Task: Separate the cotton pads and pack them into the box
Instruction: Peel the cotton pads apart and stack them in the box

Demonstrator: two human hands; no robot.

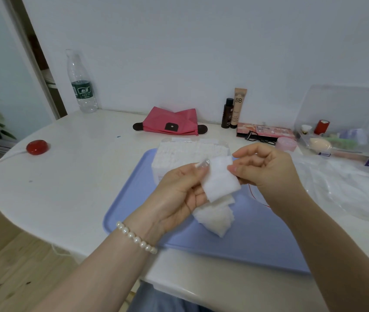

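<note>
We read "BB" on the far tube. Our left hand and right hand both pinch one cotton pad above the blue tray.

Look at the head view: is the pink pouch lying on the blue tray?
No, the pink pouch lies on the white table near the wall, apart from the blue tray.

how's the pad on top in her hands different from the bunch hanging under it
The top cotton pad is one flat square, pinched between the left hand and right hand. The bunch of pads below is several crumpled layers, gripped by the left hand only, drooping toward the blue tray. Both are white.
</note>
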